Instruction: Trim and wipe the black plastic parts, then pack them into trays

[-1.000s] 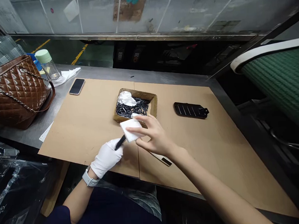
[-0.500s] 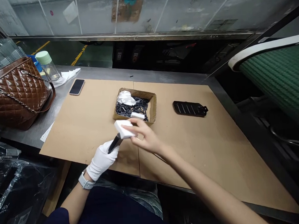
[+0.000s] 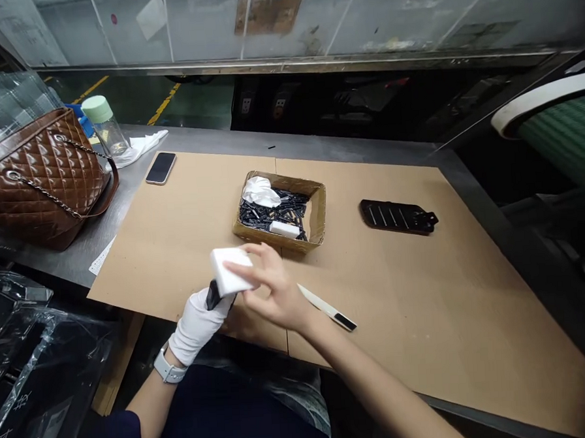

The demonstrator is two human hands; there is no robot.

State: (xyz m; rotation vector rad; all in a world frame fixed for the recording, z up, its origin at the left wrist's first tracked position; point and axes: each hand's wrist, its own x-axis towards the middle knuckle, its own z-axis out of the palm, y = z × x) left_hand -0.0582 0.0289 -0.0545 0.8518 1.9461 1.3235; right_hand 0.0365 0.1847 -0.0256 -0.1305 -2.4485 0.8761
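My right hand (image 3: pixel 277 292), bare, grips a white foam block (image 3: pixel 232 269) between thumb and fingers. The block lies against a black part (image 3: pixel 212 295), covering much of it. My left hand (image 3: pixel 198 322), in a white glove, is closed around that black part; its exact kind cannot be made out. Just beyond my hands stands a cardboard box (image 3: pixel 317 211) with many small black pieces (image 3: pixel 287 209), a crumpled white cloth (image 3: pixel 260 192) and a second white block (image 3: pixel 284 230) inside. Beside my right wrist, a thin pale strip with a black end (image 3: pixel 329 308) lies on the cardboard.
Cardboard sheets (image 3: pixel 407 344) cover the metal table. A slotted black part (image 3: pixel 397 216) lies to the right. At the left are a phone (image 3: pixel 161 168), a brown quilted bag (image 3: pixel 45 179) and a bottle with a green lid (image 3: pixel 106 124). A metal panel (image 3: pixel 204 27) spans the back.
My right hand and the white block have moved down and left along the black part, now hiding more of it. The pale strip has come into clearer view. The camera has shifted slightly.
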